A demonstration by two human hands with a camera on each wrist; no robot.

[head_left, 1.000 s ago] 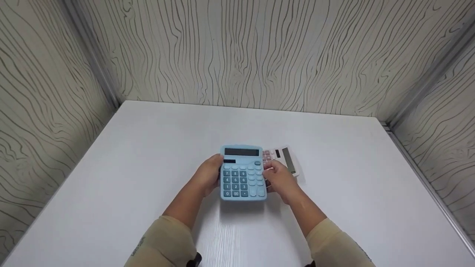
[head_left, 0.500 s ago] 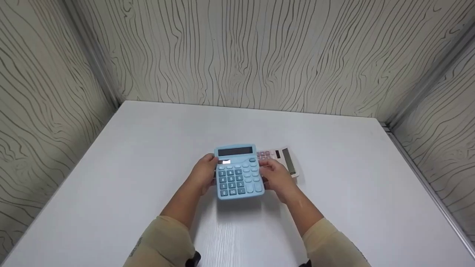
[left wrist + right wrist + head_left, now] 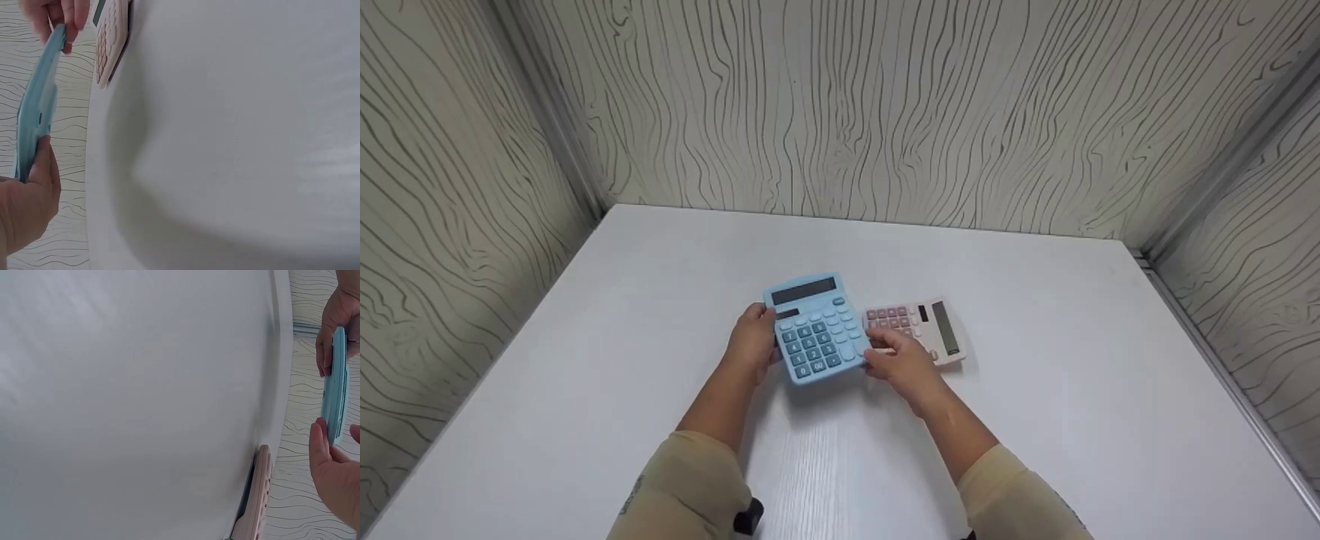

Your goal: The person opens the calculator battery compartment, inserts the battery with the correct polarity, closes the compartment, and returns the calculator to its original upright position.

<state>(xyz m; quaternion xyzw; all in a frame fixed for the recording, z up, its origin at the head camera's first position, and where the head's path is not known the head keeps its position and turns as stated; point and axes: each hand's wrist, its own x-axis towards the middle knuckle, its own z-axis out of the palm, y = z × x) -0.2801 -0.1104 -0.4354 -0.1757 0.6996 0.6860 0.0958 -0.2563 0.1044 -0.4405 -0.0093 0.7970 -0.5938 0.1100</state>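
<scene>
A light blue calculator (image 3: 817, 330) with darker blue number keys is held above the table, keys facing up and turned counterclockwise in the head view. My left hand (image 3: 751, 337) grips its left edge, thumb on the front and fingers behind. At the lower right edge, my right hand (image 3: 904, 367) holds the corner between thumb and fingers. Both wrist views show the calculator edge-on, with the left hand (image 3: 31, 197) and the right hand (image 3: 337, 475) at opposite ends. A pink-and-white calculator (image 3: 926, 330) lies sideways on the table behind the right hand, which partly hides it.
The white table (image 3: 1035, 322) spreads out around both hands. Wood-patterned panels (image 3: 840, 112) stand at its back and on both sides, joined by grey metal corner posts (image 3: 551, 112).
Both hands have carried the blue calculator leftward and slightly away, turning it counterclockwise. More of the pink-and-white calculator shows; it has stayed in place.
</scene>
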